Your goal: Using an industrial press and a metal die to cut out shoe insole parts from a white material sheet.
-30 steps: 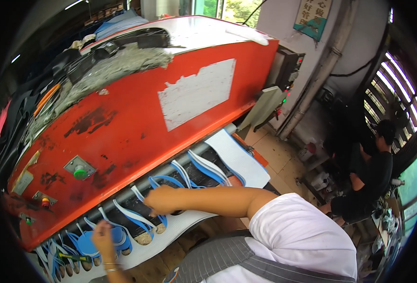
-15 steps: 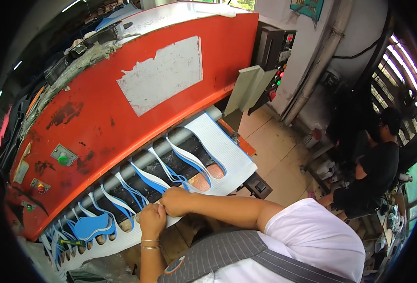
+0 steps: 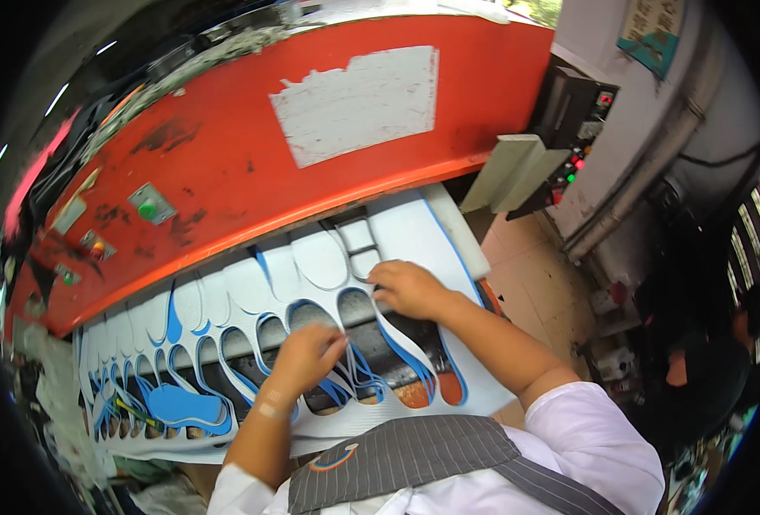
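Note:
A white foam sheet with a blue underside (image 3: 474, 343) lies over the machine bed, with rows of sole-shaped holes and cut outlines. My right hand (image 3: 410, 290) is closed at the near end of a black, sole-shaped cutting die (image 3: 363, 249), its fingertips on the rim. Over the holes to the left, my left hand (image 3: 305, 356) hovers with bent fingers, blurred by motion; whether it holds anything is unclear. A few blue sole pieces (image 3: 182, 405) rest on the sheet's left part, beside a yellow-green cutter knife (image 3: 137, 412).
The press's red beam (image 3: 225, 189) spans the far side, with a green button (image 3: 147, 209) at left. A control box (image 3: 573, 112) with lit buttons stands at the right end, by a bent metal plate (image 3: 513, 172). A person (image 3: 698, 369) is at the far right.
The sheet has come out toward me from under the red beam, exposing a further row of cut outlines and the die. My hands, together before, are now apart; the right has moved forward.

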### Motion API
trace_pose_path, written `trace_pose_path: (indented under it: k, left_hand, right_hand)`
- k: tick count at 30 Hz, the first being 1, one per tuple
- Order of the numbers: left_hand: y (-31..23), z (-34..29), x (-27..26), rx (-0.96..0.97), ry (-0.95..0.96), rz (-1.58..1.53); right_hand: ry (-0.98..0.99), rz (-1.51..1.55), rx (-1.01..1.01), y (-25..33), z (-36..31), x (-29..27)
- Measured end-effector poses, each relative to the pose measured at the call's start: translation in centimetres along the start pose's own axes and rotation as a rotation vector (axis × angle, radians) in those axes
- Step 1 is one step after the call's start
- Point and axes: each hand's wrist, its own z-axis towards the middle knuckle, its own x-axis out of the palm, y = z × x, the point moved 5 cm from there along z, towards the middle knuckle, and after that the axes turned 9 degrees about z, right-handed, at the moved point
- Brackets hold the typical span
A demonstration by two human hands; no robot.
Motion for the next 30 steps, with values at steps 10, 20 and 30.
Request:
trace_pose_path:
  k: [10,20,30]
  left_hand:
    - [-1.3,4.6,9.2,0.123,-0.001,-0.042]
    - [1.8,6.0,10.2,0.230,0.016,-0.240]
    - [4.0,6.0,11.5,0.329,-0.187,-0.209]
  right_hand:
    - [0.275,0.221,-0.269,-0.2,-5.0,0.7]
    - [0.354,0.322,-0.149,-2.9,-4.2,2.9]
    - [0.611,0.241,-0.045,-4.3,-0.5,2.4]
